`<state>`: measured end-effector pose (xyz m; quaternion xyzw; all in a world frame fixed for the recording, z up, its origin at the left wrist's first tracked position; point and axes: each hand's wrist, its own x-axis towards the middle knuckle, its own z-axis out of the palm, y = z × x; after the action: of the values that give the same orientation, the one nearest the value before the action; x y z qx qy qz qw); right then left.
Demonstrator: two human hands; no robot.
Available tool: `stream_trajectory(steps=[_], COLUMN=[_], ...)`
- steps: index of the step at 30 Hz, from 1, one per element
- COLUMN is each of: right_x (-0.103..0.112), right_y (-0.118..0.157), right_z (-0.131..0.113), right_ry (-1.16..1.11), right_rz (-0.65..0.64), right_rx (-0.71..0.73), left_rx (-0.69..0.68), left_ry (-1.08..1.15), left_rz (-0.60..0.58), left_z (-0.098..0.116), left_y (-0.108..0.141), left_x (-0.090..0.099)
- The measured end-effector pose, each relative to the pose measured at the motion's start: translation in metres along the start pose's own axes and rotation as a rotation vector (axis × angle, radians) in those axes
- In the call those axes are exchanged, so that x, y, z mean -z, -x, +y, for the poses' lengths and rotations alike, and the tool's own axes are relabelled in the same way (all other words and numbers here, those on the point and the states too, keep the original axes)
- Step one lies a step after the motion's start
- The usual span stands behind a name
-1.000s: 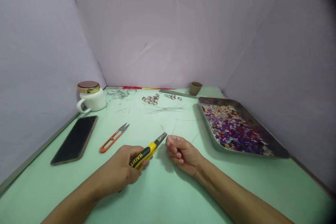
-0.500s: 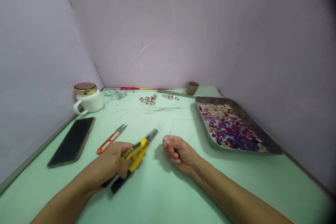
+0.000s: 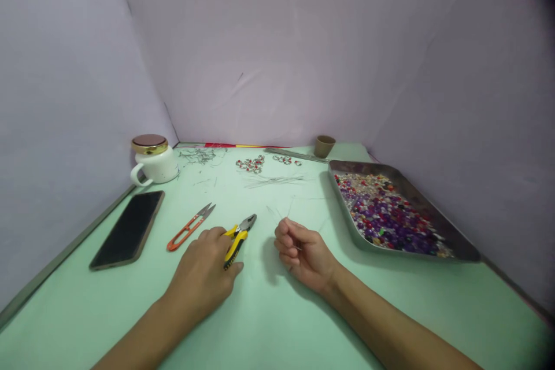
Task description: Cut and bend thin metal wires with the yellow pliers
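Observation:
My left hand [image 3: 210, 263] is closed over the handles of the yellow and black pliers [image 3: 236, 243], low over the green table, with the metal jaws pointing away to the right. My right hand [image 3: 303, 248] pinches thin wires [image 3: 284, 211] between thumb and forefinger; their fine ends stick up above the fingertips. Left of the pliers lie orange thread snips [image 3: 191, 227] with their blades pointing away. Beaded wire pieces [image 3: 250, 164] with red beads rest farther back, and loose straight wires [image 3: 277, 180] lie in front of them.
On the right stands a metal tray [image 3: 347, 225] of mixed beads. A black phone [image 3: 128, 231] and a white lidded mug [image 3: 158, 165] are on the left. Wire scraps [image 3: 199, 155], a small brown cup [image 3: 324, 146] and a bundle of wires [image 3: 297, 155] sit at the back.
My left hand has turned palm down over the pliers, and the pliers have come lower. My right hand still pinches the wires. The whole view has shifted slightly.

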<state>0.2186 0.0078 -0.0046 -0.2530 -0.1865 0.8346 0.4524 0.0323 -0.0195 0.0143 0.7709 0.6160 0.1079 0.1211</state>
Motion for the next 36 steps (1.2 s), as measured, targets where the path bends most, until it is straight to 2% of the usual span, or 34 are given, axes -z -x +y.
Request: stream_trajectory(steps=[3, 5, 6, 7, 11, 13, 16, 19, 21, 26, 36], right_x=[-0.002, -0.004, -0.006, -0.007, -0.012, -0.012, -0.011, -0.007, -0.005, -0.005, -0.008], right_y=[0.002, 0.003, 0.004, 0.005, 0.009, 0.009, 0.005, 0.001, 0.000, 0.002, 0.006], right_z=[0.002, 0.005, 0.008, 0.011, 0.022, 0.024, 0.019, 0.011, 0.009, 0.014, 0.020], right_ry=[-0.008, 0.006, 0.018, 0.033, 0.102, 0.144, 0.188, 0.230, 0.294, 0.426, 0.493], right_rz=[-0.037, -0.069, -0.088, -0.108, -0.140, -0.134, -0.044, 0.131, 0.186, 0.158, 0.112], right_rx=[0.008, 0.014, 0.011, 0.004, -0.019, -0.021, 0.033, 0.189, 0.251, 0.222, 0.215], left_rx=[-0.065, -0.100, -0.099, -0.087, 0.009, 0.078, 0.232, 0.350, 0.389, 0.441, 0.481], left_ry=[0.008, 0.139, 0.244, 0.365, 0.756, 0.896, 1.058, 1.209, 1.298, 1.382, 1.334], left_rz=[0.151, 0.273, 0.282, 0.241, -0.088, -0.167, -0.165, -0.064, -0.018, 0.024, 0.039], left_z=[-0.003, -0.001, 0.002, 0.006, 0.022, 0.023, 0.017, 0.010, 0.009, 0.014, 0.016], left_y=[0.000, 0.001, 0.001, 0.002, 0.004, 0.004, 0.002, 0.001, 0.001, 0.002, 0.002], left_x=[-0.003, 0.000, 0.002, 0.004, 0.007, 0.006, 0.002, -0.002, -0.003, -0.002, -0.001])
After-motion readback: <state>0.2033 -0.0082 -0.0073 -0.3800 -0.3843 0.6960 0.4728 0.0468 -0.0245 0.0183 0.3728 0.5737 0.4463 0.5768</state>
